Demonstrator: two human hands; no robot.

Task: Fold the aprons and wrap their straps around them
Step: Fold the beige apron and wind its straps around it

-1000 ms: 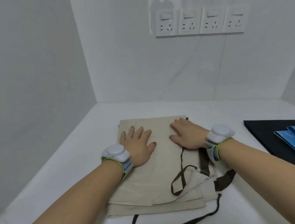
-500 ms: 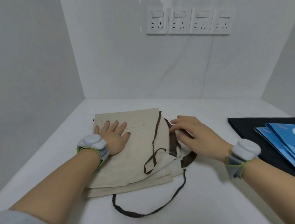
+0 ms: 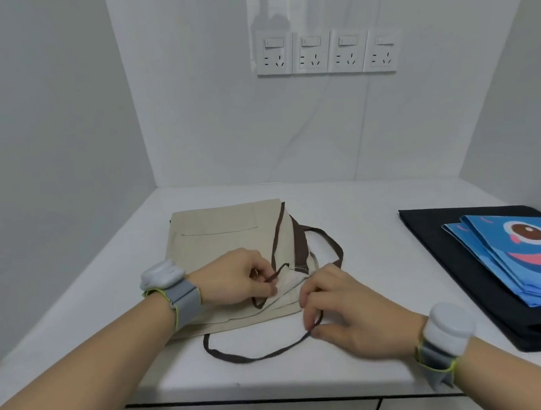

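A beige apron [image 3: 219, 241] lies folded into a rectangle on the white counter [image 3: 358, 215], with dark brown trim along its right side. My left hand [image 3: 237, 281] rests on its near right corner and pinches a thin brown strap [image 3: 278, 269] between thumb and fingers. My right hand [image 3: 345, 307] is just to the right, at the apron's near edge, fingers closed on another brown strap [image 3: 256, 356] that loops over the counter in front of the apron. A further strap loop [image 3: 329, 242] lies to the right of the apron.
At the right lies a black folded cloth [image 3: 453, 251] with blue printed aprons [image 3: 537, 252] stacked on it. Walls close in the counter at the left and back, with wall sockets [image 3: 326, 52] above. The counter's front edge [image 3: 284, 395] runs under my forearms.
My left hand left its flat press on the apron and moved right to pinch a strap. My right hand came nearer and closed on the loose strap in front.
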